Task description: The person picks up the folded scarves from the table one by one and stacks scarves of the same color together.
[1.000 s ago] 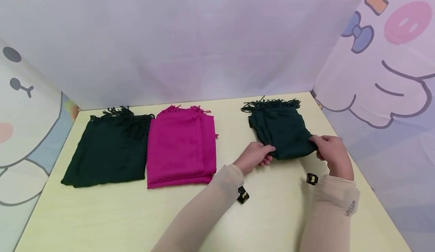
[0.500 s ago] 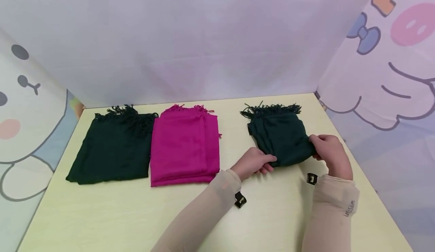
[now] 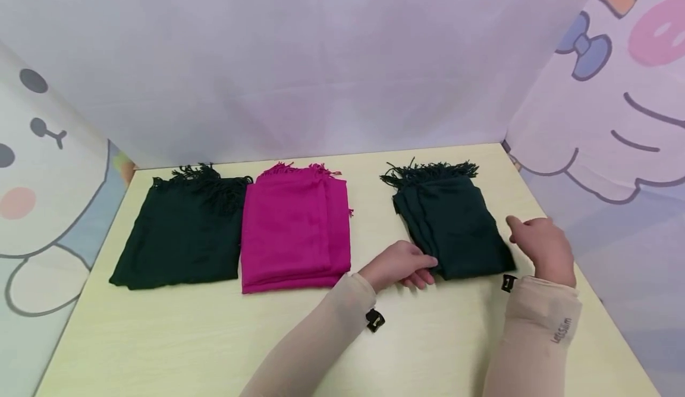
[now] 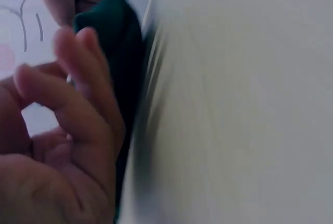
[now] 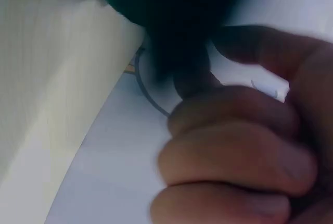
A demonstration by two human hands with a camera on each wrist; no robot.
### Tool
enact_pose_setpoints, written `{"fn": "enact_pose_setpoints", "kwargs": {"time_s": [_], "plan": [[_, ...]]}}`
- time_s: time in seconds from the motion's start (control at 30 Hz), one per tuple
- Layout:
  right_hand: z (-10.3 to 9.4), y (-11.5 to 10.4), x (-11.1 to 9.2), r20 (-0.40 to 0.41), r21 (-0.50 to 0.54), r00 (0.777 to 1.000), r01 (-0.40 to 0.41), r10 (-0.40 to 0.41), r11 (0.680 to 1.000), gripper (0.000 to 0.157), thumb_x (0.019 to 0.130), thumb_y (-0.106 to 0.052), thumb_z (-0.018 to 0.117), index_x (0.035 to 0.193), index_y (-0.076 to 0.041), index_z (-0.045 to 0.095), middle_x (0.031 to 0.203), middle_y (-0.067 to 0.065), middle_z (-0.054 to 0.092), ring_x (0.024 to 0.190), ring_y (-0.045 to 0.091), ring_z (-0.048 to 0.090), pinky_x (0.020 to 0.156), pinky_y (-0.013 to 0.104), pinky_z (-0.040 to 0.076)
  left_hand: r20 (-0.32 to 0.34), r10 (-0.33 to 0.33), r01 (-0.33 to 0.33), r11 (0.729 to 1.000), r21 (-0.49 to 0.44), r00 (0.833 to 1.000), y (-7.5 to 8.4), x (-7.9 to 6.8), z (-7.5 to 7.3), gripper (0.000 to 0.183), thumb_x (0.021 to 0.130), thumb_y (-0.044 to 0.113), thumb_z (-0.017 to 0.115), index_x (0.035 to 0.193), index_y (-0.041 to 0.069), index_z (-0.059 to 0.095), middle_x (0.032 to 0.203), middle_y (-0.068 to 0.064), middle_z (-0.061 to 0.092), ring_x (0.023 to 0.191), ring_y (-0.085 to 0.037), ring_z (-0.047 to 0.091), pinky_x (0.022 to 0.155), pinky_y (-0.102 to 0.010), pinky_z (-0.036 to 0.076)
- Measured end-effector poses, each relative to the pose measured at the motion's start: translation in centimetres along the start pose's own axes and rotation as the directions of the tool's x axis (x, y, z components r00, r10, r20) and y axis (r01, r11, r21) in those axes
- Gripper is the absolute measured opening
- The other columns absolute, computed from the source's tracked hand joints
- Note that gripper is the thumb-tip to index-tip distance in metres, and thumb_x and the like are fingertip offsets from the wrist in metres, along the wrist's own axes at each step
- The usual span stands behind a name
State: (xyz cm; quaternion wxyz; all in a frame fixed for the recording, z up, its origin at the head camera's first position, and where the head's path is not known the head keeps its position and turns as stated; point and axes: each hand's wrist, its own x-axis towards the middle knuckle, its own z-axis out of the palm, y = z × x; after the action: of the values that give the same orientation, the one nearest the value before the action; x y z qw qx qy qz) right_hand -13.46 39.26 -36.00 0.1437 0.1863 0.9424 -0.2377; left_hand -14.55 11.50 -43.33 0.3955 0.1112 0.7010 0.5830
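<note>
A folded dark green fringed scarf (image 3: 457, 224) lies at the right of the table in the head view, its fringe toward the back wall. My left hand (image 3: 401, 264) touches its front left corner with the fingertips, the fingers loosely bent. In the left wrist view those fingers (image 4: 78, 109) are relaxed, and the green cloth (image 4: 122, 41) shows behind them. Right of the scarf, my right hand (image 3: 543, 245) is apart from the front right corner, its thumb and forefinger parted. In the right wrist view the dark cloth (image 5: 171, 5) is blurred near that thumb and forefinger.
A folded magenta fringed scarf (image 3: 291, 230) lies left of the middle on the pale yellow table (image 3: 176, 337). Beside it at the far left is another folded dark green scarf (image 3: 184, 236). Cloth walls with cartoon figures enclose the table's back and sides.
The right scarf's front edge has come toward me and now lies flatter. My right hand has let go of its corner and moved right. My left hand's fingers have loosened.
</note>
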Motion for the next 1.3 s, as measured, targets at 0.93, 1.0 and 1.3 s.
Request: {"fn": "enact_pose_setpoints", "kwargs": {"time_s": [0.93,1.0,1.3], "plan": [[3.4,-8.8,-1.4,-0.006,0.279,0.936,0.341,-0.353,0.898,0.06,0.093,-0.059,0.039,0.112,-0.005,0.059,0.057,0.003,0.039,0.051,0.026,0.043,0.055,0.034,0.039,-0.088,0.402,-0.344,0.862,0.373,0.911,3.6,-17.1,-14.8,0.024,0.095,0.039,0.053,0.092,0.019,0.066,0.085,-0.004,0.065,0.074,-0.026,0.06,0.07,-0.035,0.051],[4.3,-10.2,-1.9,-0.002,0.293,0.922,0.372,-0.388,0.881,0.057,0.093,-0.058,0.041,0.11,-0.007,0.06,0.056,0.005,0.04,0.05,0.027,0.042,0.056,0.034,0.04,-0.154,0.405,-0.327,0.869,0.372,0.901,3.2,-18.4,-16.4,0.026,0.096,0.04,0.052,0.093,0.017,0.065,0.092,-0.004,0.066,0.08,-0.025,0.062,0.073,-0.039,0.052],[9.4,-18.9,-5.9,0.021,0.17,0.797,0.592,-0.603,0.788,0.039,0.093,-0.055,0.045,0.093,-0.02,0.063,0.07,0.0,0.06,0.059,0.018,0.055,0.056,0.033,0.047,-0.59,0.365,0.01,0.845,0.534,0.72,1.0,-22.9,-22.3,0.031,0.094,0.053,0.046,0.1,0.027,0.062,0.09,0.003,0.063,0.08,-0.019,0.057,0.069,-0.037,0.046]]}}
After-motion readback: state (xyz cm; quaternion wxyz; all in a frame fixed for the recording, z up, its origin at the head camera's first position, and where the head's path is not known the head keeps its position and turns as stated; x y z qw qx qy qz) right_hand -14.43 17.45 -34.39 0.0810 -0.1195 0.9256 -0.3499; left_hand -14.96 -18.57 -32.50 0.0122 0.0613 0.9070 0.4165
